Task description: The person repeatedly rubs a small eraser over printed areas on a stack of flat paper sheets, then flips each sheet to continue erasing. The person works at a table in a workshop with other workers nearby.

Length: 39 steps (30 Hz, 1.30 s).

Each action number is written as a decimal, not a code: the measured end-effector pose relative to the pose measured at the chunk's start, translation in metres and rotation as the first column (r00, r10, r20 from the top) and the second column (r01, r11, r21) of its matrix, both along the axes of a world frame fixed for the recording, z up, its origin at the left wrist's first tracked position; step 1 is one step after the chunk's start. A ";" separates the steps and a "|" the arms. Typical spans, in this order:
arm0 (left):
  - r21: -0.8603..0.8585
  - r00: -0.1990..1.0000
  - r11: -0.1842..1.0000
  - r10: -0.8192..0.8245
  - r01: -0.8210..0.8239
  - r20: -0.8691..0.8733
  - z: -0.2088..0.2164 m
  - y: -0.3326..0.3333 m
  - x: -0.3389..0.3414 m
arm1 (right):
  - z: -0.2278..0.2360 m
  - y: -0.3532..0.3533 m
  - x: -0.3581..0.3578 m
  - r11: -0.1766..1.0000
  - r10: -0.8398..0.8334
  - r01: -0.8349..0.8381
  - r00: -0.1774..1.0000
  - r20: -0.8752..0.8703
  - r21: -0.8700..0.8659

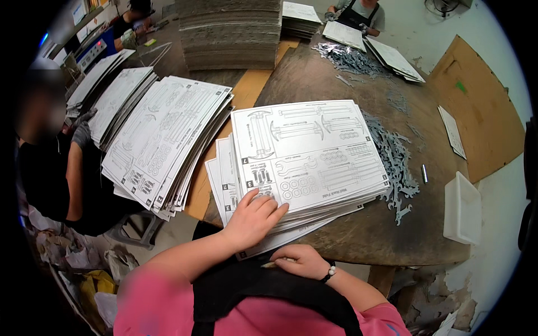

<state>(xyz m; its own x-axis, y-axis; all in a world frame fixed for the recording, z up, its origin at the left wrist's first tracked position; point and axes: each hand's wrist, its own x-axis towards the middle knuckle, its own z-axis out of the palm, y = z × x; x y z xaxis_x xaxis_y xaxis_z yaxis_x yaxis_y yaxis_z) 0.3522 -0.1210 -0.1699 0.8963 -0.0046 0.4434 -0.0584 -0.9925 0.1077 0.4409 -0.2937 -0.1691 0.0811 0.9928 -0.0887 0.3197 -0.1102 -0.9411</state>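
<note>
A thick stack of white printed sheets [319, 151] with black line drawings of tools lies on the table before me. My left hand [255, 220] rests on its near left corner, palm down, fingers open and slightly bent. Below the stack's near edge, close to my black apron, my right hand [298, 261] is closed around a small pale, thin object [276, 263], mostly covered by the fingers; its kind I cannot make out. Just right of the stack is a heap of small grey metal wrenches [395, 159].
More sheet stacks [168, 123] stand at left, beside a person's gloved hand [82, 133]. A tall grey board pile [231, 36] is at the back. At right are a short metal cylinder [424, 173], a white plastic bin [462, 210] and a leaning brown board [482, 106]. Another person sits across the table.
</note>
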 end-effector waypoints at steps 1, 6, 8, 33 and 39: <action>0.003 0.999 1.000 0.011 -0.011 -0.041 0.002 -0.003 0.002 | -0.002 -0.003 0.001 1.000 0.003 -0.003 1.000 -0.014 0.003; -0.080 0.983 0.997 -0.002 -0.013 -0.184 0.023 -0.006 0.004 | -0.014 -0.016 0.003 0.999 0.048 -0.050 0.988 -0.146 -0.016; -0.116 0.991 0.993 -0.019 0.004 -0.130 0.047 -0.001 0.000 | -0.017 -0.020 0.004 0.998 0.044 -0.050 0.977 -0.209 -0.023; 0.043 0.535 0.554 0.777 -0.831 0.332 0.064 0.094 -0.112 | -0.020 -0.015 0.016 0.997 0.069 -0.075 0.983 -0.169 -0.034; 0.068 0.476 0.490 0.866 -0.869 -0.153 -0.004 0.111 -0.130 | -0.020 -0.009 0.016 0.996 0.059 -0.067 0.989 -0.138 -0.051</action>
<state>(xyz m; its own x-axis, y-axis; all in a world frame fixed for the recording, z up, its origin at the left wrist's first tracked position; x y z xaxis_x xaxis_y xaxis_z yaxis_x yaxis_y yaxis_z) 0.2225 -0.0103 -0.1735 0.4897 0.8188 0.2995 0.8494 -0.5255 0.0479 0.4565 -0.3028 -0.1889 0.0019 0.9887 -0.1500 0.1971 -0.1474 -0.9692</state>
